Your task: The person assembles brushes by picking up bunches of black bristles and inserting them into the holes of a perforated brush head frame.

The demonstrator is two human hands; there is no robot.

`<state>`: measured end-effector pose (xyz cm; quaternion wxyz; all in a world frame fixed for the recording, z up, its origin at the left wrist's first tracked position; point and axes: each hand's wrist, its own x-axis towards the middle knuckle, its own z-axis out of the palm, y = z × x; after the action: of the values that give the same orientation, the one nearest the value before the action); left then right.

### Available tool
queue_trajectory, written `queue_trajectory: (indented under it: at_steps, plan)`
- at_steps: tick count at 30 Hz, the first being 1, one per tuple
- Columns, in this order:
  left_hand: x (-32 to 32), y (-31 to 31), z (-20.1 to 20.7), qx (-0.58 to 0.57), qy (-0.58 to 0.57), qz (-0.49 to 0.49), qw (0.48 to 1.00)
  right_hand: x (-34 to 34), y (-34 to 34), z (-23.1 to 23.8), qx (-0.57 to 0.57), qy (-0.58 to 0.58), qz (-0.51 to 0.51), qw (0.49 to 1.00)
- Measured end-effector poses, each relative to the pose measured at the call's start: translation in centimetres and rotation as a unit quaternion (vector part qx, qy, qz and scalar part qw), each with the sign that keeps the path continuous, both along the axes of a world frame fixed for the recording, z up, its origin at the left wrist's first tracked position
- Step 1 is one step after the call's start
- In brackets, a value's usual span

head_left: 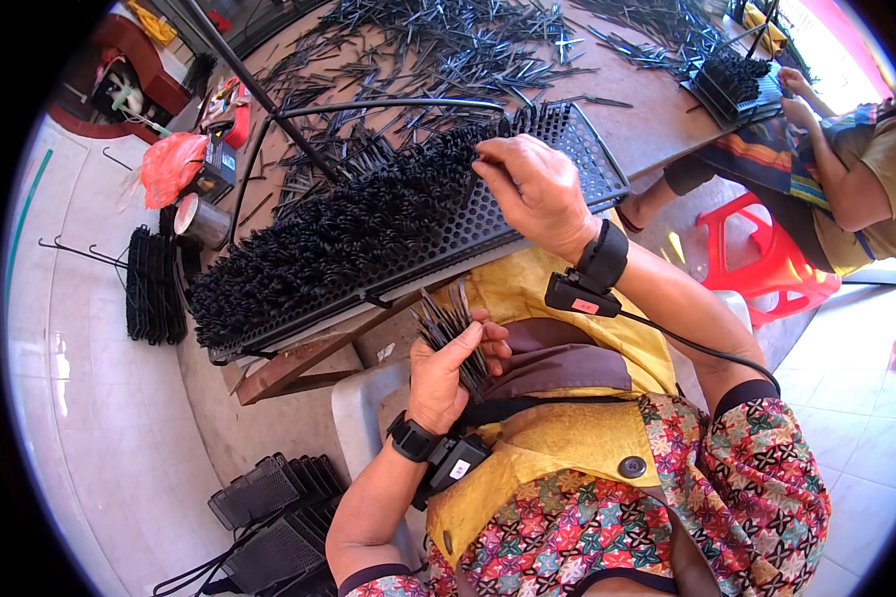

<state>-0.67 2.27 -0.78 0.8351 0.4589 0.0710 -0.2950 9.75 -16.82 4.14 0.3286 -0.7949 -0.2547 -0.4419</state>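
In my left hand [438, 383], held low in front of my apron, is a bundle of thin dark strips [442, 320]; the fingers and thumb close around it. My right hand [540, 189] is raised over a black perforated metal rack [589, 151], thumb and fingertips pinched together by the end of the black pieces. Whatever may be between those fingertips is too small or hidden to make out. Densely packed black curled pieces [338, 239] cover most of the rack in a long slanting band. Bare perforated metal shows at its right end and along its near edge.
Loose dark strips [428, 50] lie scattered across the brown table [647, 119]. A metal rod frame [269, 109] rises behind the rack. At the right, a co-worker [856, 179] handles a similar rack [737, 85] beside a red stool [757, 249]. More black racks [279, 507] stand lower left.
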Motion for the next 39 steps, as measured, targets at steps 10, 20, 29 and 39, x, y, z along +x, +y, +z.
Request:
queue_trajectory:
  at_steps: [10, 20, 29, 39]
  plan:
    - [0.1, 0.0, 0.0, -0.008, 0.005, 0.0, 1.0, -1.1, 0.5, -1.1, -0.228, 0.186, 0.008, 0.956]
    - [0.1, 0.0, -0.1, -0.016, -0.014, -0.001, 1.0, -6.1, 0.8, -1.4, 0.19, 0.488, 0.161, 0.836]
    - [0.1, -0.1, 0.1, 0.004, 0.002, 0.004, 1.0, -1.6, 0.7, 0.4, 0.137, 0.089, 0.022, 0.986]
    - [0.2, 0.1, 0.2, -0.013, 0.003, -0.009, 1.0, -1.0, 1.4, -0.3, -0.254, 0.143, 0.054, 0.955]
